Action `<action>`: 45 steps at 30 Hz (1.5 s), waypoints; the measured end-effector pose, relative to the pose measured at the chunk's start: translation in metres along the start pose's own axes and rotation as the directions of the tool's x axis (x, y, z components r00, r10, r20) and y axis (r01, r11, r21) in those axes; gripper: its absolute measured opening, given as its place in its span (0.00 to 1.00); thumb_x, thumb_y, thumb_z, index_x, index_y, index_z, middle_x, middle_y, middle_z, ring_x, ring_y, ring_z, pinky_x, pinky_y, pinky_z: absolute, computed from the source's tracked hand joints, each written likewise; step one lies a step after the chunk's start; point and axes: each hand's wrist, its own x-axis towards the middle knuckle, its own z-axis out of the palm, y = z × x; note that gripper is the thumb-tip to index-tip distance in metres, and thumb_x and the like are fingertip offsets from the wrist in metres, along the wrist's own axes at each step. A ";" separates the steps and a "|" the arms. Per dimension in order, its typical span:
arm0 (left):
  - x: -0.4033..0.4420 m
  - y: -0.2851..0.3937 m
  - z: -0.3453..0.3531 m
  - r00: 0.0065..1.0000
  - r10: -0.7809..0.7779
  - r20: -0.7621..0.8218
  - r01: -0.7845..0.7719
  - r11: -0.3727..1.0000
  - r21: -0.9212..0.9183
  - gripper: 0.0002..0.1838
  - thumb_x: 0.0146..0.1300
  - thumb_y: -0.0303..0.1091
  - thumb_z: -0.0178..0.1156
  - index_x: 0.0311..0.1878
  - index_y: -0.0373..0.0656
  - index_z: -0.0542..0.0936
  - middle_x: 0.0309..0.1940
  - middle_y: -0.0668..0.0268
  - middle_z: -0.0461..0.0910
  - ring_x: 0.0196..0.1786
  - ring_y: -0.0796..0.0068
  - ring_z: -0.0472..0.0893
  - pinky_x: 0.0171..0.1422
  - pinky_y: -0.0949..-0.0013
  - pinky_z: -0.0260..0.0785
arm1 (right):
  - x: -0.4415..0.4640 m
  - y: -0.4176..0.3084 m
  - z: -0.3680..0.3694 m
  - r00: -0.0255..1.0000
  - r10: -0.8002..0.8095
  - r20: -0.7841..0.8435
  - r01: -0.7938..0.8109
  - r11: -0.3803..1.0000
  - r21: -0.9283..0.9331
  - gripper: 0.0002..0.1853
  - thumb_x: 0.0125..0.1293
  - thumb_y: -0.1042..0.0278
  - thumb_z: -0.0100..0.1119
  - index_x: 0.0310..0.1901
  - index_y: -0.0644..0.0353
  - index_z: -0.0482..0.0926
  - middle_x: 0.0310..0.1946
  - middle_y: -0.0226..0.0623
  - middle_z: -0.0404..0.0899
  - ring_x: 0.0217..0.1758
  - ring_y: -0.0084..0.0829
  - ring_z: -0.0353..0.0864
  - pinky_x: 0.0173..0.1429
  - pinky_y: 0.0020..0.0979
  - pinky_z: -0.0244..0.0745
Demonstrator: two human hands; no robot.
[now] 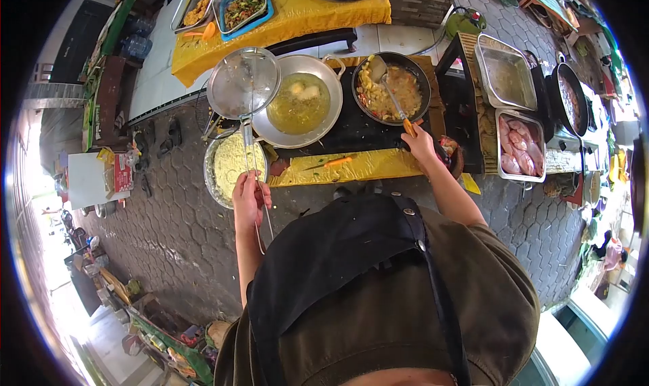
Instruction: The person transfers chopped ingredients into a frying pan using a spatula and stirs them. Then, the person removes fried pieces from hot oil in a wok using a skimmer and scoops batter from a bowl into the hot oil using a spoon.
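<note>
My left hand (pixel 249 195) is closed around the long wire handle of a mesh strainer (pixel 233 92). The strainer's basket hangs over the left side of a silver wok (pixel 333 115). In the wok, pale pieces (pixel 304 90) float in yellowish oil (pixel 292 120). Below the strainer stands a metal bowl (pixel 209 178) of pale yellow batter (pixel 228 161). My right hand (pixel 421 146) grips the wooden handle of a metal spatula (pixel 379 69). The spatula's head rests at the upper part of a black frying pan (pixel 427 92) holding saucy food with yellow pieces.
Raw chicken fills a metal tray (pixel 501 164) on the right, near another deep metal tray (pixel 484 75) and a second black pan (pixel 558 105). Trays of cooked food (pixel 245 9) stand on a yellow-covered table (pixel 304 24) ahead. A carrot-coloured piece (pixel 338 161) lies at the stove's front edge.
</note>
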 end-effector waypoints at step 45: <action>0.089 0.029 -0.132 0.939 -0.090 0.330 0.018 0.976 0.216 0.12 0.67 0.41 0.47 0.41 0.40 0.68 0.16 0.64 0.71 0.12 0.78 0.67 0.16 0.76 0.60 | -0.021 -0.079 0.092 0.944 0.206 0.257 -0.223 -0.175 0.959 0.10 0.64 0.66 0.51 0.33 0.66 0.68 0.16 0.29 0.65 0.10 0.16 0.58 0.12 0.20 0.50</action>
